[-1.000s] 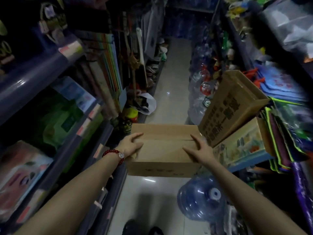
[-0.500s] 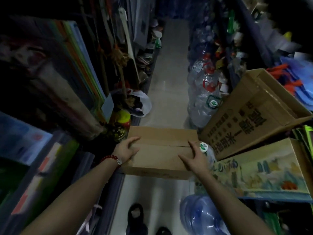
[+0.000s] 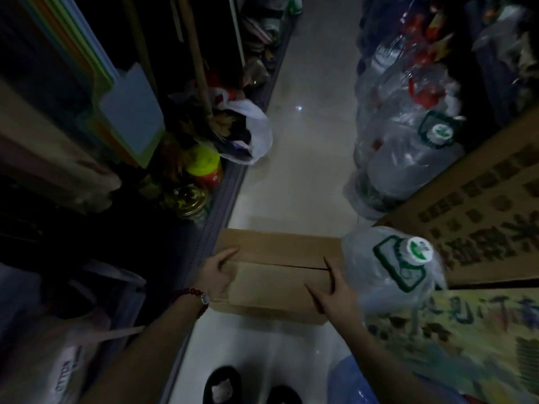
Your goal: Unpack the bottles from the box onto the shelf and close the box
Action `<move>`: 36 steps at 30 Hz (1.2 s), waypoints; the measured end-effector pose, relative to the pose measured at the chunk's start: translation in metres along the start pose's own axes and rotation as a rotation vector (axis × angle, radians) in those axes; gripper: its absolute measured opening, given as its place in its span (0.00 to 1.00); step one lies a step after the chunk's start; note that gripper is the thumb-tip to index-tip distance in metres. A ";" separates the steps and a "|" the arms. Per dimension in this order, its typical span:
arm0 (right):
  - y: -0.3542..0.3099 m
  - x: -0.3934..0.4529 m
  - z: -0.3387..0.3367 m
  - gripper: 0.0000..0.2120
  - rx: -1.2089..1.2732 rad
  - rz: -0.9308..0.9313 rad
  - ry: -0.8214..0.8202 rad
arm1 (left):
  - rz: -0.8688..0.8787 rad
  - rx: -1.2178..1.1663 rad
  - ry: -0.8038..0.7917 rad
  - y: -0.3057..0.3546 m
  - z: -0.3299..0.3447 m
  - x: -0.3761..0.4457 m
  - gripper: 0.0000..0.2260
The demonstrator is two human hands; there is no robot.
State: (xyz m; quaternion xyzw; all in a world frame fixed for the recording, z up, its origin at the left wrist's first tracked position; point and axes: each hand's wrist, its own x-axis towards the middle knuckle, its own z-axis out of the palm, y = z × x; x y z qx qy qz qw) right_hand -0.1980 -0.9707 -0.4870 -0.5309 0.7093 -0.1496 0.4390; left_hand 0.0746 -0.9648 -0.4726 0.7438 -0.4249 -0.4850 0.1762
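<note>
1. Right, cardboard box sits low in the aisle on the pale floor, flaps shut, seam across the top.
2. Left hand grips the box's left edge, thumb on top, fingers round the side; red bead bracelet on wrist.
3. Right hand flat on the lid nr the seam, fingers spread, clasping nothing.
4. Big clear water bottle, white cap, just beside box's right end.
</note>
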 end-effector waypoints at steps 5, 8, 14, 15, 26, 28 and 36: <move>0.066 0.054 0.063 0.37 0.033 -0.025 0.021 | 0.030 -0.060 0.004 -0.073 0.043 0.069 0.25; 0.100 0.077 0.099 0.37 0.059 -0.049 0.046 | 0.059 -0.073 0.018 -0.117 0.062 0.108 0.25; 0.155 0.099 0.150 0.37 0.002 -0.013 0.112 | 0.107 0.016 0.076 -0.165 0.099 0.139 0.21; 0.161 0.101 0.154 0.37 -0.010 -0.019 0.129 | 0.094 0.019 0.090 -0.170 0.104 0.141 0.21; 0.114 0.080 0.128 0.31 -0.259 0.065 0.129 | 0.078 0.398 0.242 -0.117 0.100 0.103 0.18; 0.091 0.073 0.109 0.26 -0.308 0.014 0.118 | 0.128 0.462 0.178 -0.089 0.087 0.089 0.14; -0.070 0.011 -0.032 0.16 -0.260 -0.180 0.169 | 0.289 0.452 0.200 0.101 -0.010 -0.005 0.11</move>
